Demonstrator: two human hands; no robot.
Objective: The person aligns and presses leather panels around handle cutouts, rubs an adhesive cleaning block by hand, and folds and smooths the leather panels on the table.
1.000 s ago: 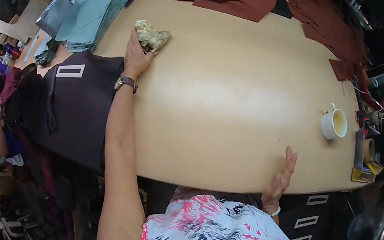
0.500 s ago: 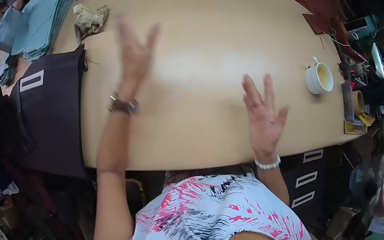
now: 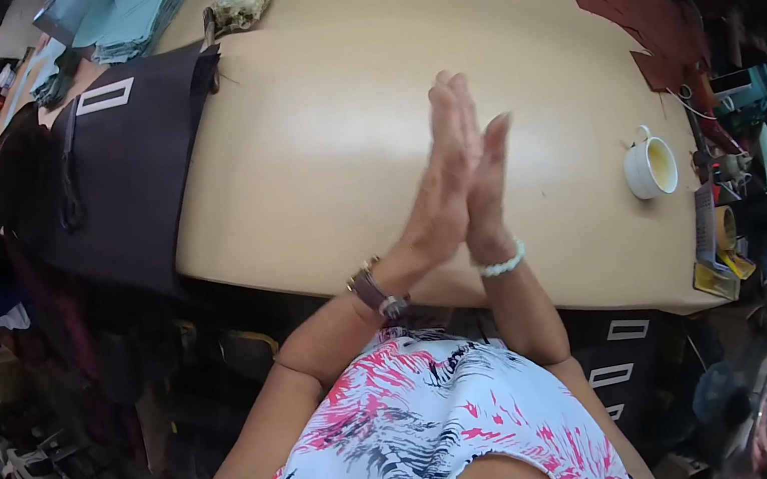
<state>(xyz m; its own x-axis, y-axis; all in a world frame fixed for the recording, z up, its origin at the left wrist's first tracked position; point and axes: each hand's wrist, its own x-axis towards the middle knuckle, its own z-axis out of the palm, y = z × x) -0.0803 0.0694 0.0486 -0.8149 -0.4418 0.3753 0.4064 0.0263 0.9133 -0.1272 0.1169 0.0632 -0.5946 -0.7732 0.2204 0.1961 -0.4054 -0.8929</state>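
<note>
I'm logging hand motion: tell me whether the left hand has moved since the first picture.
Yes: judged against the white cup, the left hand has moved rightward and nearer, away from the pale lump to beside the right hand.

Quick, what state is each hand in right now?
Left hand: open, fingers extended, nothing seen in it.
Right hand: open, palm turned towards the other, nothing seen in it.
</note>
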